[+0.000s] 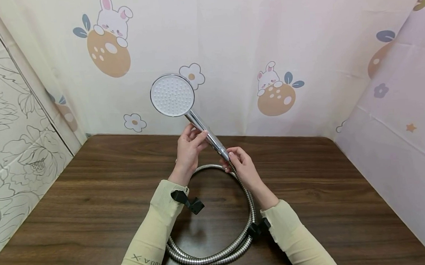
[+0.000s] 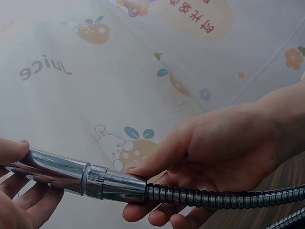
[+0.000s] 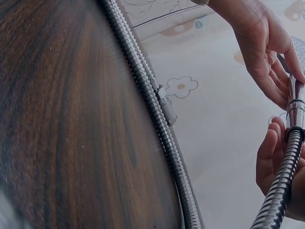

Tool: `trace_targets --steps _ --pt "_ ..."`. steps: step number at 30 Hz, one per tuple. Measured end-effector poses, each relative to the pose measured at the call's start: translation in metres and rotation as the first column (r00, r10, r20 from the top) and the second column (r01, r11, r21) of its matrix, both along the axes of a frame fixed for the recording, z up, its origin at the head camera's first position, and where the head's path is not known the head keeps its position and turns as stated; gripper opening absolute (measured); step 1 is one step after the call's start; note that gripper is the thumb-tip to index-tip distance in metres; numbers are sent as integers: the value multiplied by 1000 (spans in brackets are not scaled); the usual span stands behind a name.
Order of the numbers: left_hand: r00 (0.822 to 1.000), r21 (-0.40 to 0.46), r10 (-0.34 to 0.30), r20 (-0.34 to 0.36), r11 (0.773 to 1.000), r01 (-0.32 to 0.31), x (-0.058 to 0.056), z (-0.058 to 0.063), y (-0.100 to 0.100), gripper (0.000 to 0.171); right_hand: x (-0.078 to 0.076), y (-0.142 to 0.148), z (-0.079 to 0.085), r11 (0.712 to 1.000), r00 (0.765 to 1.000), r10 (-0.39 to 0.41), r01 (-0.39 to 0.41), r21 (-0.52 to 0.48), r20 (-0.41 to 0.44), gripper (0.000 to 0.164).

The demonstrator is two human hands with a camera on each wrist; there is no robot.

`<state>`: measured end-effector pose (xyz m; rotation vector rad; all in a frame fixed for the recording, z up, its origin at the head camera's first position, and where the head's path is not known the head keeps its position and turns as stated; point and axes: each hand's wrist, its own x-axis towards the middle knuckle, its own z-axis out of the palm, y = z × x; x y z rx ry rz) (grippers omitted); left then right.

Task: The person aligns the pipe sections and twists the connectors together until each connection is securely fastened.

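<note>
A round shower head [image 1: 172, 95] with a white nozzle face and chrome handle is held up at a slant above the table. My left hand [image 1: 188, 151] grips the handle [image 2: 52, 168] between thumb and fingers. My right hand [image 1: 246, 170] pinches the chrome connector [image 2: 125, 186] at the handle's lower end, where the ribbed metal hose [image 2: 214, 198] joins. The hose is fitted to the handle; whether the joint is tight I cannot tell. From there the hose [image 1: 252, 210] runs down into a loop on the table. An end fitting [image 3: 167, 107] shows by the hose in the right wrist view.
The hose loop lies on a dark wood-grain table [image 1: 307, 191]. Behind it hangs a pale printed curtain [image 1: 229, 100] with rabbits, fruit and flowers. More patterned cloth [image 1: 17, 137] covers the left side. Black straps [image 1: 188, 202] sit on both sleeves.
</note>
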<state>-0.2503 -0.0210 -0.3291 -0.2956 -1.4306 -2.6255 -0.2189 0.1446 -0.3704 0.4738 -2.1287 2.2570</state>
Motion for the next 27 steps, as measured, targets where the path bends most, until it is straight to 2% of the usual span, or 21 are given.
trace_targets --steps 6,13,27 --pt "1000 -4 -3 -7 1000 3 0 -1 0 36 0 0 1 1000 1000 -18 18 4 18 26" --pt "1000 1 -2 -6 1000 2 0 0 0 35 0 -1 1 996 998 -61 62 64 -24 38" --pt "1000 18 10 12 1000 -10 -1 0 0 35 0 -1 1 997 998 -63 64 41 -10 32"
